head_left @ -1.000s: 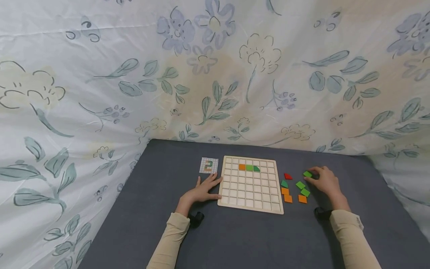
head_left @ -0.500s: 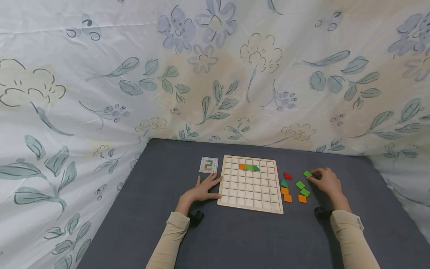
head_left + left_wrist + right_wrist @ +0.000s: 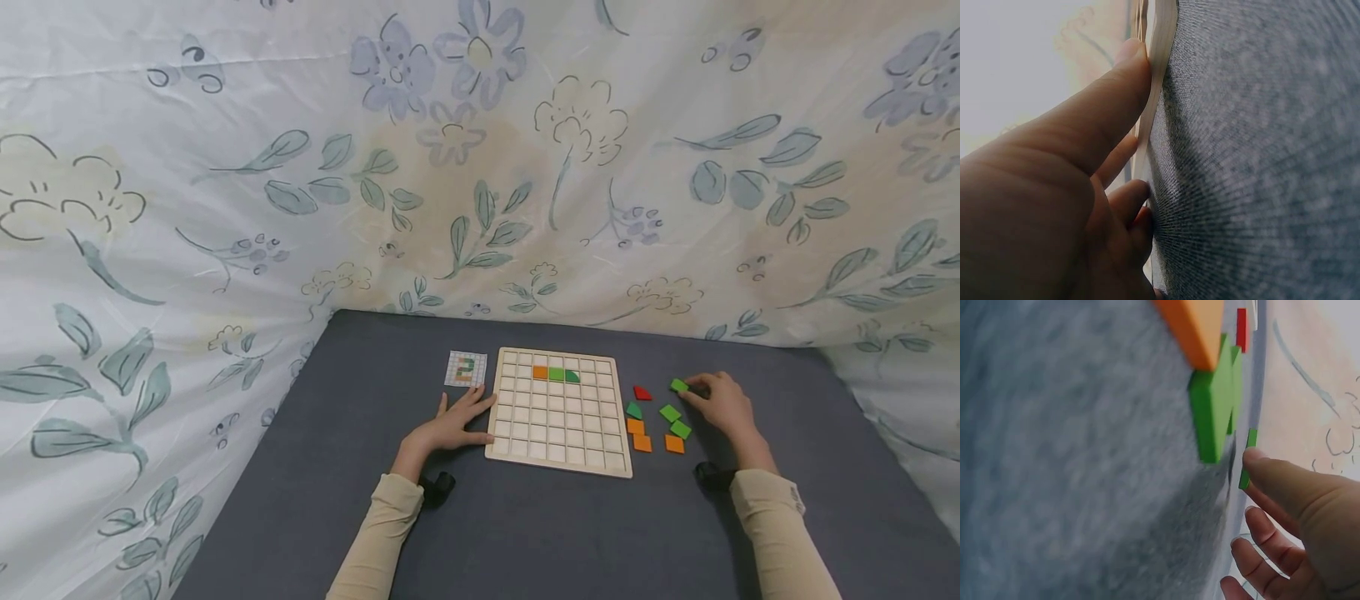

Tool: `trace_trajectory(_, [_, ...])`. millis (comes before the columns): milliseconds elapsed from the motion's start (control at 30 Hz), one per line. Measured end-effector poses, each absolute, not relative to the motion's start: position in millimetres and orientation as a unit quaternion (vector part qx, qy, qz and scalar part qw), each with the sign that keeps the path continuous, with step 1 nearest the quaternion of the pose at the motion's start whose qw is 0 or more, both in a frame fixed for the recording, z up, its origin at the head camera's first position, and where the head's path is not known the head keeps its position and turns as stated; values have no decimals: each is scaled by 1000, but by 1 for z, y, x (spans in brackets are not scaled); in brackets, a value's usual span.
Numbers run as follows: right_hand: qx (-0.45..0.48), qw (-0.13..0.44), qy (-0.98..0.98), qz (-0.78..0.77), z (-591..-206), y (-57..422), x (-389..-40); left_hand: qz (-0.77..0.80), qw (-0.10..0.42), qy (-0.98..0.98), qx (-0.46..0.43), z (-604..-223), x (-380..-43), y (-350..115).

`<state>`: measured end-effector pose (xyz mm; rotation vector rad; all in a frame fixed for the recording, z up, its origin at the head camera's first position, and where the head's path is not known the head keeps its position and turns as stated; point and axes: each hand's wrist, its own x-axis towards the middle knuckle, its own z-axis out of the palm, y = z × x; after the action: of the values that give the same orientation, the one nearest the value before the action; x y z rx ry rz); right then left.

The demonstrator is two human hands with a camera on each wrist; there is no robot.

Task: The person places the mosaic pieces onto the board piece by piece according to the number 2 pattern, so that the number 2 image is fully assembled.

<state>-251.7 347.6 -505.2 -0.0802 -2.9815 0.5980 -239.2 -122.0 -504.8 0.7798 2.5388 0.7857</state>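
Against the pale wooden grid board [image 3: 557, 423] rests the spread left hand [image 3: 447, 425]; the right hand [image 3: 724, 403] pinches a green square tile [image 3: 678, 384], best carried level.

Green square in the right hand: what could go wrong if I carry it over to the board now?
The right hand pinches the green square near one end, so it might twist or slip.
The red piece lies between that square and the grid board; a low carry could knock it.
The left hand touches the board's left edge, so an uneven push might shift the board during placement.
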Motion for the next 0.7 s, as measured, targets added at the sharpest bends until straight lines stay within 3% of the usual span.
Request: trace_trajectory(700, [-8, 62, -974, 219, -500, 321, -257, 278, 181, 901, 281, -511, -240, -124])
